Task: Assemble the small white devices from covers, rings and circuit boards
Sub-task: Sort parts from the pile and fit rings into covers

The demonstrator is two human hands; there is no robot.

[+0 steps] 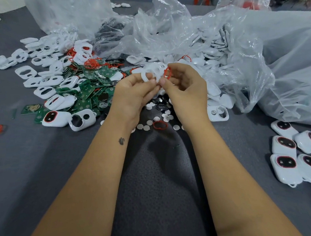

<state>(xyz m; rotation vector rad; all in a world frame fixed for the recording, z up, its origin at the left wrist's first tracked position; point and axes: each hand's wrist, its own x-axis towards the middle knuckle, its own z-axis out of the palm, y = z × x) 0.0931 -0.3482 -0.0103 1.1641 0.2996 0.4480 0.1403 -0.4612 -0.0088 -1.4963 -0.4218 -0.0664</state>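
Left hand point(135, 89) pinches a white cover point(148, 74); right hand point(183, 84) pinches a red ring point(167, 73) just beside it, above the grey worktop point(43, 164)

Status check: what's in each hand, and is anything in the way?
Left hand grips white plastic cover. Right hand pinches red rubber ring, not yet seated. Nothing between them; loose parts below.

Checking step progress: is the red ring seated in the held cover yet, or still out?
Out. The right hand pinches the red ring beside the white cover, which the left hand holds; the ring sits outside its openings.
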